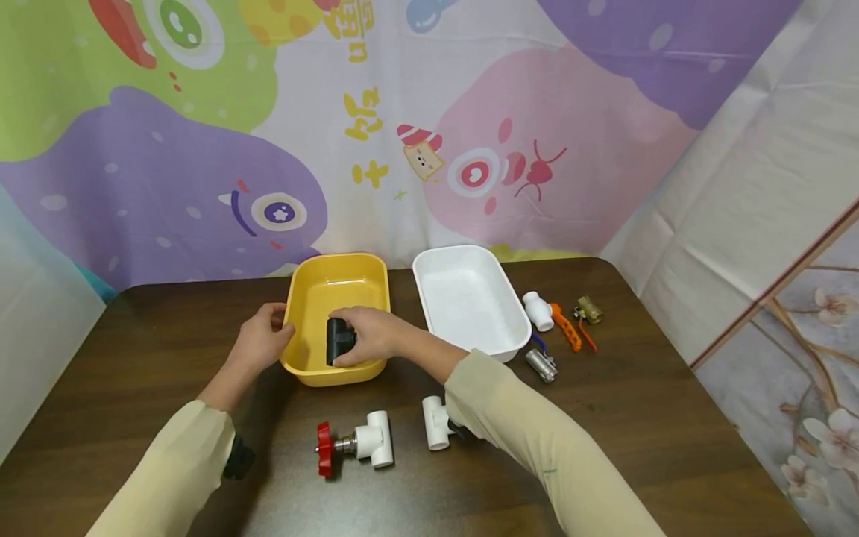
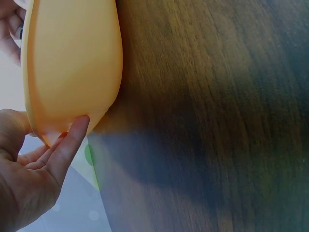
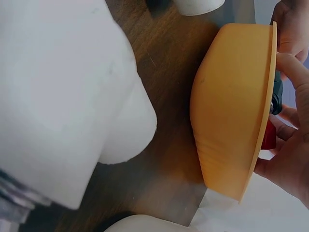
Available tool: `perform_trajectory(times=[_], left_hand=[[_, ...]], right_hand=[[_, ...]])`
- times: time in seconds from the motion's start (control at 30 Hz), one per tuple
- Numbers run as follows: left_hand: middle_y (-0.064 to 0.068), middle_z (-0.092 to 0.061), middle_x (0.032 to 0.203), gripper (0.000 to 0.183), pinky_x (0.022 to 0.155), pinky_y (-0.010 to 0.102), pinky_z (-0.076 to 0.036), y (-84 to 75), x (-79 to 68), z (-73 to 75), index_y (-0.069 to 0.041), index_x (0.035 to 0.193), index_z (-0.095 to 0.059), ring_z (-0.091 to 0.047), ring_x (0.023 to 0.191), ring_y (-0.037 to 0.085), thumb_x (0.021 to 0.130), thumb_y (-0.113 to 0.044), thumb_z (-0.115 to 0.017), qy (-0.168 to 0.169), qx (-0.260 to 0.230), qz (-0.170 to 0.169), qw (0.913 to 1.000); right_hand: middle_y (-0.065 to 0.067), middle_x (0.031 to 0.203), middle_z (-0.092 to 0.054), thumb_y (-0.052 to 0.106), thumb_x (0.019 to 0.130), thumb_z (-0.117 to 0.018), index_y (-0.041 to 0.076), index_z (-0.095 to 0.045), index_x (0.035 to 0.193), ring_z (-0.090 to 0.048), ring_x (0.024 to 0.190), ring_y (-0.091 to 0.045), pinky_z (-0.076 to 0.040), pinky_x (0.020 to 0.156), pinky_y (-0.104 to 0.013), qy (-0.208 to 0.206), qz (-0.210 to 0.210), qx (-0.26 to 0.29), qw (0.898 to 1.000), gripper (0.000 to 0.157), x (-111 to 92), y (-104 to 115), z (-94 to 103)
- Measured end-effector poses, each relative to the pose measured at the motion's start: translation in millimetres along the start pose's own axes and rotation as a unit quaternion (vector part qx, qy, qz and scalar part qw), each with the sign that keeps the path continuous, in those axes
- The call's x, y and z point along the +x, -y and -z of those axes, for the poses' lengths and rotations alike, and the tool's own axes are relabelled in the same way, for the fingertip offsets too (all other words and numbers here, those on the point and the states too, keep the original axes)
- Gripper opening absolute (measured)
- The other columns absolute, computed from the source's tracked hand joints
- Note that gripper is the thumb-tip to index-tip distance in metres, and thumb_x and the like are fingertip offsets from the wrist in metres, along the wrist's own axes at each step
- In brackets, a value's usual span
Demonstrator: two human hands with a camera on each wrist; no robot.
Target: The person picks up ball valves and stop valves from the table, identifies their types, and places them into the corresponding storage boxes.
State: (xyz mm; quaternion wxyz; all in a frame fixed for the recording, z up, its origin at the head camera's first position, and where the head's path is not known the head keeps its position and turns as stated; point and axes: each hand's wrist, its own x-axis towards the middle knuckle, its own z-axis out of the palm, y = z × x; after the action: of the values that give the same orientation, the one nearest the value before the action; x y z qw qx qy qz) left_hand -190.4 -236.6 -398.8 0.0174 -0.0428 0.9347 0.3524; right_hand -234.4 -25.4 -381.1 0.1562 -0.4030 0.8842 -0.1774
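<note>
My right hand [image 1: 372, 335] grips a black tee-shaped valve [image 1: 338, 341] over the near part of the yellow tray [image 1: 335, 377]. In the right wrist view, a red part [image 3: 268, 137] shows beside the black body between the fingers of that hand. My left hand [image 1: 265, 337] pinches the tray's left rim, thumb at the edge and fingers against the outer wall [image 2: 72, 63]. Nearer to me lie a white tee valve [image 1: 376, 440] with a red wheel handle [image 1: 325, 449] and a white tee fitting [image 1: 435, 423], partly hidden by my right sleeve.
A white tray [image 1: 463, 291] stands right of the yellow one. Beside it lie a white valve [image 1: 537, 311] with an orange lever [image 1: 567, 328], a silver valve [image 1: 540, 365] with a blue lever and a brass valve [image 1: 589, 309] with a red lever. A printed cloth [image 1: 376, 216] hangs behind the table.
</note>
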Motion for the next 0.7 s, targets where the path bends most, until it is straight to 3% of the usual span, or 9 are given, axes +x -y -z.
perform_trajectory(times=[0.7], left_hand=[[0.031,-0.054,0.119,0.051,0.087,0.047,-0.052,1.9,0.2,-0.2,0.007,0.136,-0.034,-0.057,0.104,0.039,0.094,-0.019,-0.043,0.001,-0.006,0.002,1.0000]], right_hand=[[-0.004,0.126,-0.059,0.043,0.078,-0.070,0.008,-0.040,0.140,-0.055,0.106,-0.011,-0.045,0.095,-0.022,0.017,-0.016,-0.052,0.998,0.078,9.5,3.5,-8.2]])
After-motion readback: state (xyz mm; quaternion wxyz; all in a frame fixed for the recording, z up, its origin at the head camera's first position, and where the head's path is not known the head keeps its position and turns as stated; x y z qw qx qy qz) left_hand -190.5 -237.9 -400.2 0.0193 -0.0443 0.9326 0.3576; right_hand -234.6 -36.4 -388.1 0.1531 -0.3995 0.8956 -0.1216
